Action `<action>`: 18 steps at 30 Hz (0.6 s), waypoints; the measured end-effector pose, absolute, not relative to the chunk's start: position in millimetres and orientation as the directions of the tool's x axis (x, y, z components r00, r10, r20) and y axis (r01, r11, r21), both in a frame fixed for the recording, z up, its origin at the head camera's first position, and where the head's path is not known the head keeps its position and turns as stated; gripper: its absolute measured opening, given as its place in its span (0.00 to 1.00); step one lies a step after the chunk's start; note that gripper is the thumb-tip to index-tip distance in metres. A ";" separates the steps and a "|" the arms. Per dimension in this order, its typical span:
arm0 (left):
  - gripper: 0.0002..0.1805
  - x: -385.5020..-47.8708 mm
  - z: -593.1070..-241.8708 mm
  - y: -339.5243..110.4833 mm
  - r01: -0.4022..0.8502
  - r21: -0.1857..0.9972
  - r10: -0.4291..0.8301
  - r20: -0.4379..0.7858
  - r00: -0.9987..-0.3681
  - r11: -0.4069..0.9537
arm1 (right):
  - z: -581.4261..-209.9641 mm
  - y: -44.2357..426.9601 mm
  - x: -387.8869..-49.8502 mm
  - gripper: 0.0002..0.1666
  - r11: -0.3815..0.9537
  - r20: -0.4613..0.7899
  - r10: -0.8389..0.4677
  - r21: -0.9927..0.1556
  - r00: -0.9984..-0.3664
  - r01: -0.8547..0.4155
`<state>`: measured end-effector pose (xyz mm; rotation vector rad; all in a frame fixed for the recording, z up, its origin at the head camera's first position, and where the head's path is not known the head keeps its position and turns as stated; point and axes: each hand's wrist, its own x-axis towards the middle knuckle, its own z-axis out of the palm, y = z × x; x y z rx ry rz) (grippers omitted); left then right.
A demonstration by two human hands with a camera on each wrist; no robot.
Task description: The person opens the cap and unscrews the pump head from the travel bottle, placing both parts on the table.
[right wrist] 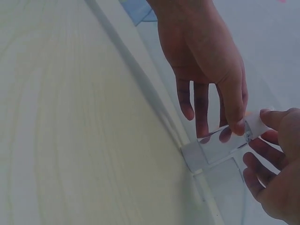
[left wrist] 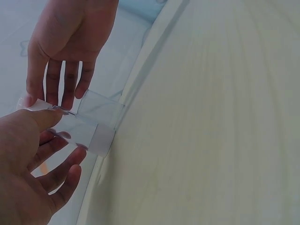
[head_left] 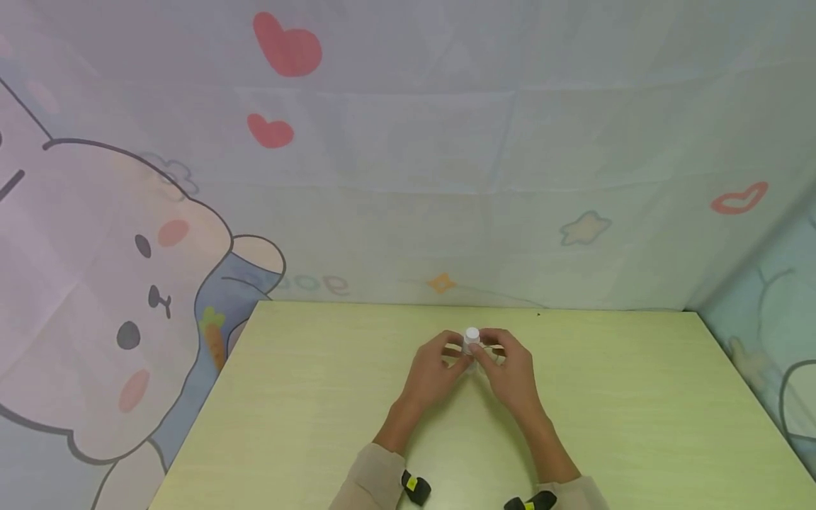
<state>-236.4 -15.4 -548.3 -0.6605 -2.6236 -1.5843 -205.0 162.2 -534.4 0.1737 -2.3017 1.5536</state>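
A small clear bottle [right wrist: 224, 146] with a white cap [head_left: 472, 333] and a whitish band at its base stands upright on the table. My left hand [head_left: 426, 372] holds the bottle's body between thumb and fingers. On the other side, my right hand [head_left: 515, 372] pinches the cap, its thumb [right wrist: 272, 117] lying on the white part and the other fingers partly hidden behind. Beside the bottle, under the right hand, is a see-through, straight-sided piece [left wrist: 101, 108]. I cannot tell whether it is joined to the bottle.
The pale wood-grain table [head_left: 306, 411] reaches back to a printed cloth [head_left: 408, 163] with hearts and a cartoon rabbit. Another cloth [head_left: 778, 304] hangs along the right side. Black wrist straps [head_left: 416, 489] sit at the sleeve cuffs.
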 end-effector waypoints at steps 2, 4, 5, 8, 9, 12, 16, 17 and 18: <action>0.19 -236.3 -548.1 -15.3 0.359 0.843 0.353 0.220 -0.910 0.401 | -534.8 162.0 -205.0 0.18 0.392 0.356 0.097 -0.872 -0.929 -0.293; 0.19 -236.1 -547.7 -15.1 0.361 0.841 0.355 0.220 -0.909 0.402 | -535.3 162.2 -205.0 0.17 0.397 0.354 0.096 -0.871 -0.930 -0.290; 0.18 -235.9 -547.4 -15.0 0.364 0.841 0.356 0.224 -0.907 0.401 | -535.6 162.5 -205.0 0.17 0.400 0.355 0.093 -0.869 -0.930 -0.291; 0.18 -235.3 -546.2 -14.5 0.364 0.843 0.353 0.226 -0.908 0.397 | -535.5 163.3 -204.9 0.17 0.408 0.362 0.083 -0.862 -0.928 -0.300; 0.17 -235.2 -545.7 -14.4 0.362 0.844 0.351 0.225 -0.909 0.397 | -535.4 163.7 -205.0 0.17 0.411 0.367 0.079 -0.859 -0.927 -0.305; 0.18 -235.1 -544.7 -14.0 0.349 0.846 0.342 0.214 -0.915 0.403 | -534.9 164.6 -205.3 0.16 0.424 0.383 0.064 -0.846 -0.922 -0.322; 0.18 -235.3 -544.9 -14.1 0.338 0.847 0.339 0.202 -0.919 0.410 | -534.9 165.9 -205.9 0.16 0.450 0.405 0.048 -0.825 -0.913 -0.342; 0.18 -235.4 -545.1 -14.1 0.337 0.847 0.338 0.202 -0.919 0.411 | -535.0 166.1 -206.0 0.16 0.452 0.407 0.044 -0.822 -0.912 -0.346; 0.18 -235.4 -545.4 -14.2 0.337 0.847 0.338 0.201 -0.919 0.411 | -535.1 166.3 -205.9 0.17 0.451 0.407 0.039 -0.822 -0.913 -0.347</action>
